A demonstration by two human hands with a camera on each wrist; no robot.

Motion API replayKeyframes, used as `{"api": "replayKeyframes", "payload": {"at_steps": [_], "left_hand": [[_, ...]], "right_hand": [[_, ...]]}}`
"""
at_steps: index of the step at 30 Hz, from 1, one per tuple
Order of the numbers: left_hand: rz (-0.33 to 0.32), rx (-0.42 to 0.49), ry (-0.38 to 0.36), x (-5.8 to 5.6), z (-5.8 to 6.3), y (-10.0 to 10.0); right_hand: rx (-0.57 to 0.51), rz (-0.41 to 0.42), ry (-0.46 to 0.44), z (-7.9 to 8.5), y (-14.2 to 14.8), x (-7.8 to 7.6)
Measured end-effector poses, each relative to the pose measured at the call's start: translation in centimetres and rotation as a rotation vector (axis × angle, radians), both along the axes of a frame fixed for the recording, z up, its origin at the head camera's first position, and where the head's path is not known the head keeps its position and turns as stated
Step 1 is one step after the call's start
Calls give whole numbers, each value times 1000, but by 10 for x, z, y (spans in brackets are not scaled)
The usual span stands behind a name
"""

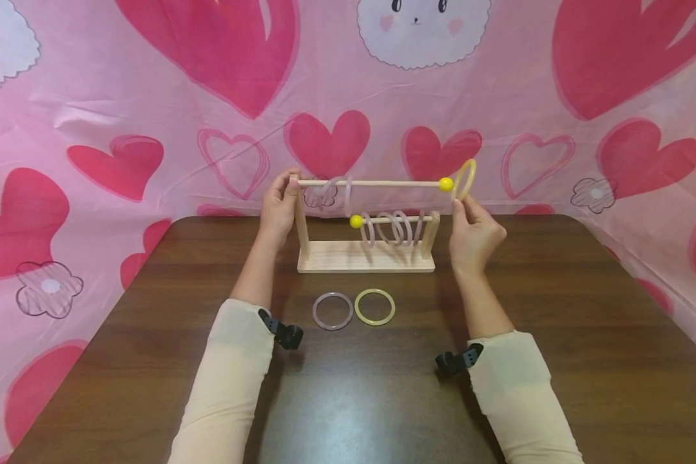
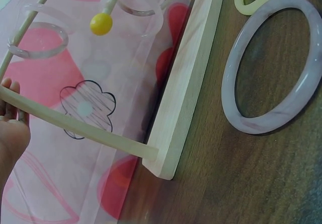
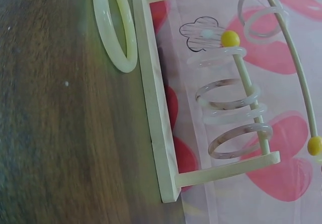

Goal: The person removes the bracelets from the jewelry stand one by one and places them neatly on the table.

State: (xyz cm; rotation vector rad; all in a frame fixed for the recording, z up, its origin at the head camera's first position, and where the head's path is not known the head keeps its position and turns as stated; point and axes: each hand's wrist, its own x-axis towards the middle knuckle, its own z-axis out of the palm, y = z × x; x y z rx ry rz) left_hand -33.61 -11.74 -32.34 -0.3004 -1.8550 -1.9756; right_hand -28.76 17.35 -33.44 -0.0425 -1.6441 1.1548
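Observation:
A wooden bangle stand (image 1: 365, 259) has a long upper rod and a shorter lower one, each tipped with a yellow ball. My left hand (image 1: 276, 209) holds the top of its left post, thumb in front and fingers behind. Between thumb and fingers, my right hand (image 1: 477, 237) pinches a yellow bangle (image 1: 473, 174) upright, right beside the yellow ball (image 1: 446, 184) of the upper rod. Pale lilac bangles (image 1: 348, 198) hang near the left end of that rod. Several more bangles (image 3: 226, 103) hang on the lower rod. The right hand is almost wholly outside the right wrist view.
On the brown table (image 1: 151, 361), in front of the stand, a lilac bangle (image 2: 231, 73) and a yellow bangle (image 1: 374, 323) lie flat side by side. A pink cloth (image 1: 180, 84) with hearts hangs behind the table. Both wrists carry small black cameras (image 1: 290, 336).

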Motion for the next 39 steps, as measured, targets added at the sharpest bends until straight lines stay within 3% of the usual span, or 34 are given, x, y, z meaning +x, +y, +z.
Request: {"api": "replayKeyframes", "payload": {"at_steps": [8,15,22,33,39], "left_hand": [[5,-15,-1,-1,0,-1],[1,-8,1,-1,0,-1],[-9,-7,9,-1,-1,-1],[5,-17,12,-1,0,0],[0,-9,7,-1,0,-1]], "right_hand": [[-191,74,27,9,3,1],[-294,160,35,15,3,7],[-306,251,-18,14,0,10],[-394,442,-33,12,-8,15],[-397,494,-18,11,-6,15]]}}
